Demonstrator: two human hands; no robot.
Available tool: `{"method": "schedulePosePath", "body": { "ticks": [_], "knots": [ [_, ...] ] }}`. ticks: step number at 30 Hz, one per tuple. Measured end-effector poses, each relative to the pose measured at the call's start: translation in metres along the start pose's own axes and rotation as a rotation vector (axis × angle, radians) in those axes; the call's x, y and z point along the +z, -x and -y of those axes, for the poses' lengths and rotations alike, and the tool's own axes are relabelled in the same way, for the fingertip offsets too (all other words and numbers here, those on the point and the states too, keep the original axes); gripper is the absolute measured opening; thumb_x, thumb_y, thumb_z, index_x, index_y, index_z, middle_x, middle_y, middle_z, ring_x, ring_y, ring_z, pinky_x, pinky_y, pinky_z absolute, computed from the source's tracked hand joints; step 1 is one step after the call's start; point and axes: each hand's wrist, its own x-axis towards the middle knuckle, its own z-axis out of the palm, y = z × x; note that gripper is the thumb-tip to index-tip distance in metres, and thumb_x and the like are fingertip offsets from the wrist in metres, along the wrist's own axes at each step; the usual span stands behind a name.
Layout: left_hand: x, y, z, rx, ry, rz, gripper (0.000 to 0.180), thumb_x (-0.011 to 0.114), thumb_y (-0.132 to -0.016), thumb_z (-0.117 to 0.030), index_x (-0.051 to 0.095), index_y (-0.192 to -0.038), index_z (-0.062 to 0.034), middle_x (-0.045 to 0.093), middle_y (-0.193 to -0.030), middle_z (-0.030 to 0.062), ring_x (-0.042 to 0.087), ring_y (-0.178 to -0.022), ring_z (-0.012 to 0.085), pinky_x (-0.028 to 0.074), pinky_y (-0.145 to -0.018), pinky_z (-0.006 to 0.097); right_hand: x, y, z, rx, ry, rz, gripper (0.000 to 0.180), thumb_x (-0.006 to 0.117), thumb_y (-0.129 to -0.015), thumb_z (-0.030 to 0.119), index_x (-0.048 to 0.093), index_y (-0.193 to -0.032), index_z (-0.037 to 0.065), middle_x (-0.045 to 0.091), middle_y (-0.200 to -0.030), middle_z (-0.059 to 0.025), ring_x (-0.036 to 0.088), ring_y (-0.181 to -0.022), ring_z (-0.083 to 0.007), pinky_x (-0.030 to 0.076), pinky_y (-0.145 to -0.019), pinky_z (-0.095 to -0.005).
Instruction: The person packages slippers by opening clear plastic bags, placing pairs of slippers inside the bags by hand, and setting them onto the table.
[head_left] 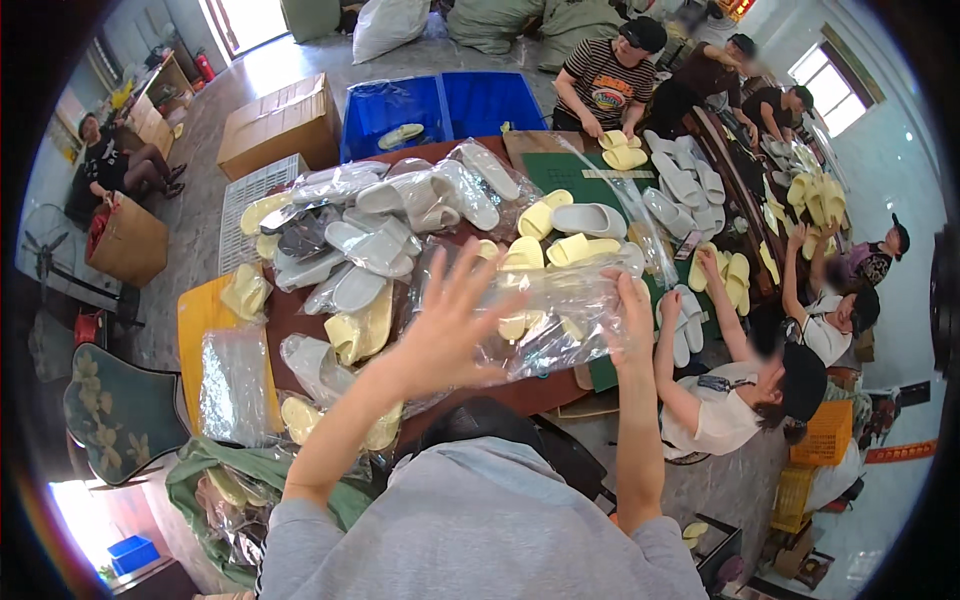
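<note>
We are in the bagging step: a clear, crinkled plastic bag (560, 315) is held up in the air above the dark red-brown table (520, 395), stretched between our two hands. Our right hand (632, 325) is closed on the bag's right end, fingers curled around the film. Our left hand (450, 325) is spread wide with the fingers fanned out, pressed against the bag's left side rather than closed on it; it looks slightly blurred. Through the film we can make out pale yellow shapes, but we cannot tell whether they are slippers inside the bag or the ones lying on the table behind it.

On the table beyond the bag lie loose pale yellow foam slippers (570, 247), and further left a heap of grey-white slippers already sealed in clear bags (380, 240). Other people sit along the right side, handling more slippers.

By our judgement the bag is either being opened or settled around a pair. The next move calls for the left hand to get a proper grip on the film, so that the mouth stays open and the slippery plastic does not slide away.
</note>
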Motion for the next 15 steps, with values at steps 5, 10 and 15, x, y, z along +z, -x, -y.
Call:
{"method": "schedulePosePath", "body": {
  "ticks": [5, 10, 15],
  "knots": [
    [0.003, 0.023, -0.05, 0.017, 0.064, 0.063, 0.1, 0.083, -0.054, -0.043, 0.038, -0.141, -0.0237, 0.019, -0.15, 0.0227, 0.011, -0.14, 0.0454, 0.009, -0.108, 0.064, 0.023, 0.024, -0.023, -0.032, 0.131, -0.024, 0.027, 0.05, -0.098, 0.026, 0.063, -0.102, 0.002, 0.059, -0.084, 0.0005, 0.053, -0.071, -0.0062, 0.045, -0.064, -0.0212],
    [0.036, 0.054, -0.023, -0.12, -0.061, -0.235, 0.042, 0.073, -0.066, -0.014, 0.06, -0.105, -0.0154, 0.035, -0.14, 0.0193, 0.024, -0.136, 0.0431, 0.016, -0.11, 0.061, 0.046, 0.042, -0.034, 0.035, 0.1, 0.031, 0.027, 0.048, -0.098, 0.025, 0.063, -0.103, 0.003, 0.059, -0.083, 0.0006, 0.053, -0.068, -0.0066, 0.044, -0.059, -0.0212],
    [0.03, 0.073, -0.007, -0.194, -0.136, -0.136, 0.039, 0.073, -0.066, -0.019, 0.065, -0.104, -0.016, 0.03, -0.147, 0.0155, 0.018, -0.139, 0.0414, 0.013, -0.108, 0.064, 0.066, 0.059, -0.044, 0.103, 0.119, 0.053, 0.03, 0.046, -0.099, 0.028, 0.063, -0.104, 0.003, 0.059, -0.08, 0.0, 0.054, -0.064, -0.0072, 0.042, -0.053, -0.0213]
  ]
}}
